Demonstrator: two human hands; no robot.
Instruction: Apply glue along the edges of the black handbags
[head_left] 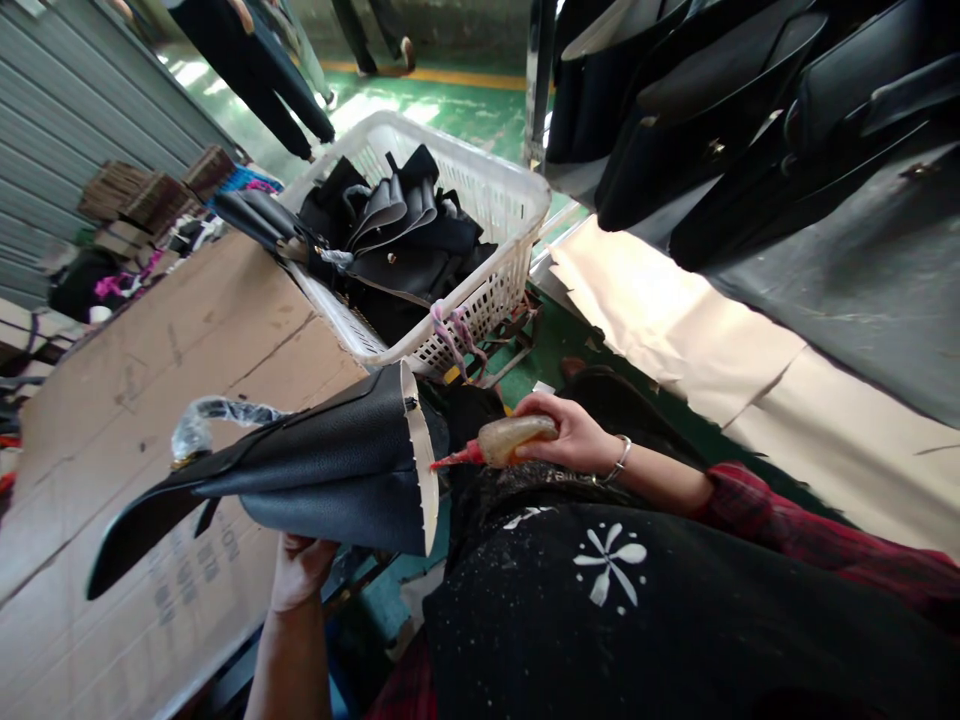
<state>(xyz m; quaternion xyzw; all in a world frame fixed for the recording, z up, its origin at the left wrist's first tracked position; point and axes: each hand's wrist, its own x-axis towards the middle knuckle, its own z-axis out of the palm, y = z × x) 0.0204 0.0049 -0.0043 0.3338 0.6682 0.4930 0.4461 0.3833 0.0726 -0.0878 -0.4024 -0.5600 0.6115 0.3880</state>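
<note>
A black leather handbag [322, 455], lying on its side in the air, is supported from below by my left hand [301, 568], whose fingers are partly hidden behind it. Its cream-coloured edge faces right, and the handle [225, 415] is wrapped in clear plastic. My right hand [571, 436] is closed around a glue bottle [514, 438] of cloudy amber plastic. The bottle's red nozzle points left, its tip at or very near the bag's pale edge; whether it touches I cannot tell.
A white plastic basket [517, 215] full of black bag pieces [405, 230] stands ahead. Cardboard [187, 350] covers the surface at left. Several black bags [720, 130] hang or lie on a rack at upper right, above brown paper [697, 320]. People's legs [255, 70] show in the background.
</note>
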